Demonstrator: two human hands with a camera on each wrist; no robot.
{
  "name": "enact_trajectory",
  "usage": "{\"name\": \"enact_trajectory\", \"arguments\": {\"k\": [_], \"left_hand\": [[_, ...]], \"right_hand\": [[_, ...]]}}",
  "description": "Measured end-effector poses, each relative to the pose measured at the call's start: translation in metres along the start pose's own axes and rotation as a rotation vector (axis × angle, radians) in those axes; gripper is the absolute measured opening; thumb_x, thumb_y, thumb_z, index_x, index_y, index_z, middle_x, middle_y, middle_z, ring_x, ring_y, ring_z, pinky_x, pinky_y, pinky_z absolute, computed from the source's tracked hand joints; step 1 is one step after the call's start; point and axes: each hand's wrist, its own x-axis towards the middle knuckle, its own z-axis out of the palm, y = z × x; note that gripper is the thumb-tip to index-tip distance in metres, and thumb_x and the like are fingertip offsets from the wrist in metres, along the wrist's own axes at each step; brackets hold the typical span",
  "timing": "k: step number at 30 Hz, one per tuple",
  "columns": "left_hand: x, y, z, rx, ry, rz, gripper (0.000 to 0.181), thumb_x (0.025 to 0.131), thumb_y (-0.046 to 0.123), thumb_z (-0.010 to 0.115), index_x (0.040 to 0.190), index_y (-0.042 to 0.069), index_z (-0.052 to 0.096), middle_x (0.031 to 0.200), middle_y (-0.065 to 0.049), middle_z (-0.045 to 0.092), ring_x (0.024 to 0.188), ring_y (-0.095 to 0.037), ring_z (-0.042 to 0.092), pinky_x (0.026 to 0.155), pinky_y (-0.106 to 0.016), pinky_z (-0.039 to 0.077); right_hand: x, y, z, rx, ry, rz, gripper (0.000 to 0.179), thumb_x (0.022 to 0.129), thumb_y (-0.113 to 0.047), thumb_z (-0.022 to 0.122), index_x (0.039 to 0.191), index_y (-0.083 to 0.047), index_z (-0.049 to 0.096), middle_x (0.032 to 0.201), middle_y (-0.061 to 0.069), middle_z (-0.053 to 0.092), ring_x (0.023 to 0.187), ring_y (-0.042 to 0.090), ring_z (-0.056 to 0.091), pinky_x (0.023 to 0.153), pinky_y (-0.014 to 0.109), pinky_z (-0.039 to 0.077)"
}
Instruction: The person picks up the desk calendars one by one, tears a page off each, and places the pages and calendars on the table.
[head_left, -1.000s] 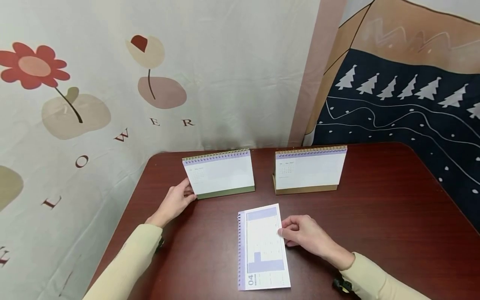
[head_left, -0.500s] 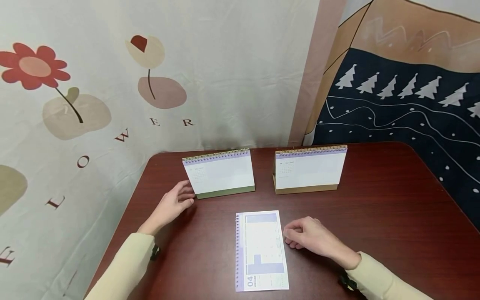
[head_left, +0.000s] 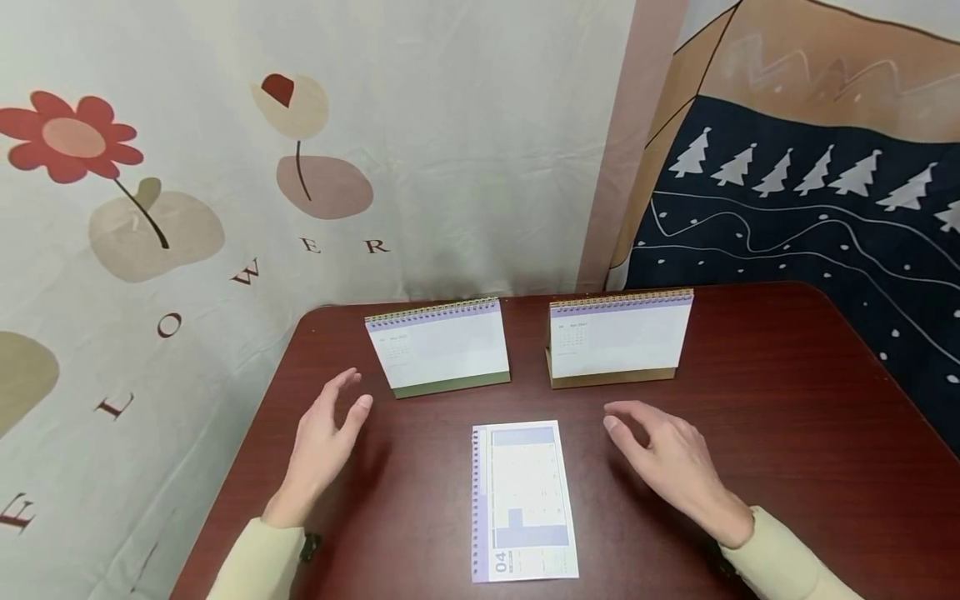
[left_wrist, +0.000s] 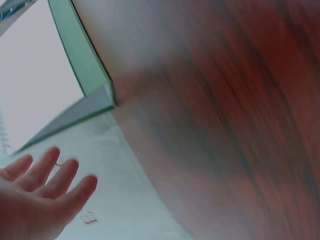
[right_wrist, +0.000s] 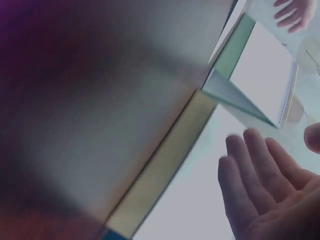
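Two desk calendars stand at the back of the table: one with a green base (head_left: 442, 346) on the left, one with a tan base (head_left: 618, 337) on the right. A third calendar (head_left: 525, 500) with a purple spiral edge and "04" on its page lies flat in front of them. My left hand (head_left: 318, 446) is raised over the table, left of the green-based calendar, fingers loosely spread and holding nothing. To the right of the flat calendar hovers my right hand (head_left: 667, 458), its fingers relaxed and apart from it. Both wrist views show bare fingers (left_wrist: 55, 177) (right_wrist: 260, 175).
The dark red-brown wooden table (head_left: 810, 400) runs back to a light curtain (head_left: 480, 167) with printed flowers and letters. A dark cloth panel with white trees (head_left: 810, 200) hangs behind the table's right side.
My right hand has let go of the flat calendar's edge, which now lies down, and has moved up and right. My left hand has left the green-based calendar and drawn back leftward.
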Motion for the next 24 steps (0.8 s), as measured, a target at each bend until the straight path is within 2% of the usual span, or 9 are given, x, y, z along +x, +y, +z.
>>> {"name": "enact_trajectory", "arguments": {"k": [2,5,9,16,24], "left_hand": [[-0.004,0.009,0.003,0.023,0.032,0.034,0.054,0.104,0.032,0.061,0.151,0.008,0.048,0.149,-0.015,0.055,0.138,-0.036,0.049,0.106,-0.060,0.040],[-0.007,0.025,0.010,0.032,0.062,0.105,0.055,0.101,0.028,0.065,0.151,0.009,0.050,0.152,-0.012,0.052,0.139,-0.034,0.048,0.106,-0.059,0.040],[-0.009,0.047,0.021,0.016,0.073,0.195,0.057,0.098,0.024,0.070,0.150,0.010,0.052,0.151,-0.008,0.054,0.138,-0.030,0.051,0.106,-0.056,0.042],[-0.008,0.083,0.043,-0.080,0.032,0.289,0.063,0.095,0.025,0.071,0.153,0.013,0.049,0.152,-0.004,0.054,0.140,-0.026,0.050,0.109,-0.052,0.042],[0.001,0.119,0.072,-0.200,-0.064,0.313,0.062,0.098,0.031,0.068,0.154,0.014,0.047,0.154,-0.001,0.051,0.143,-0.021,0.047,0.114,-0.052,0.039]], "right_hand": [[0.000,0.005,-0.004,-0.018,0.035,-0.017,0.028,0.101,-0.028,0.066,0.124,-0.014,0.073,0.121,0.003,0.074,0.101,0.026,0.072,0.076,0.052,0.056],[0.001,0.011,-0.010,-0.047,0.085,-0.039,0.032,0.098,-0.026,0.070,0.128,-0.013,0.071,0.127,0.006,0.071,0.110,0.029,0.069,0.079,0.055,0.056],[0.004,0.017,-0.018,-0.058,0.140,-0.055,0.037,0.095,-0.024,0.073,0.129,-0.012,0.070,0.133,0.008,0.066,0.122,0.032,0.061,0.091,0.060,0.050],[0.008,0.027,-0.033,-0.049,0.219,-0.061,0.041,0.092,-0.020,0.074,0.130,-0.007,0.069,0.139,0.013,0.062,0.128,0.037,0.053,0.099,0.063,0.039],[0.015,0.038,-0.044,-0.028,0.282,-0.010,0.044,0.093,-0.020,0.071,0.133,-0.003,0.066,0.144,0.016,0.056,0.126,0.043,0.050,0.098,0.066,0.036]]}}
